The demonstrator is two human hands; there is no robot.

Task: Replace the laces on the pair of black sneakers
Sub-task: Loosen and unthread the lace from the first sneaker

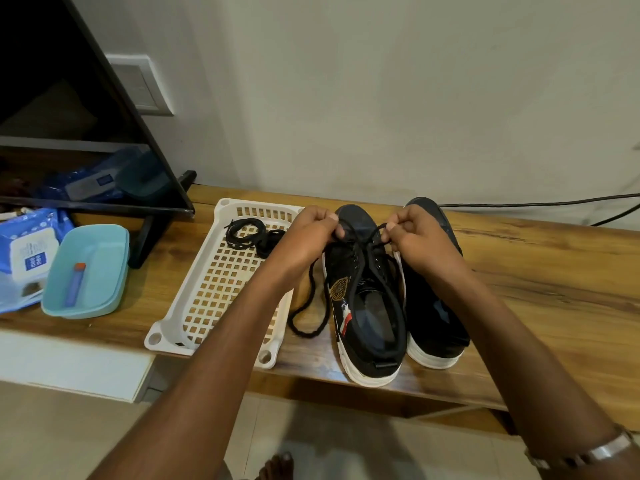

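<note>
A pale wall backs the long wooden bench (519, 271) I am working at, with a dark cable running along its far edge. Two black sneakers stand side by side on it, toes toward the wall. My left hand (308, 237) and right hand (415, 233) hover over the toe end of the left sneaker (367, 299), both with fingers curled tight. Each pinches a strand of the black lace (363, 251) between thumb and fingertips, just above the upper eyelets. The lace crosses down through the eyelets, and one loose end loops onto the bench to the left of the shoe, between it and the white basket (214, 289). The right sneaker (436, 306) sits touching the first, partly hidden by my right forearm; I cannot tell whether it is laced. In the basket's far corner lies a coiled bundle of spare laces (249, 235). Further left sit a teal tray (86, 271) holding a small blue tube, a pack of wipes (27, 244), and the foot of a black screen (86, 116).
</note>
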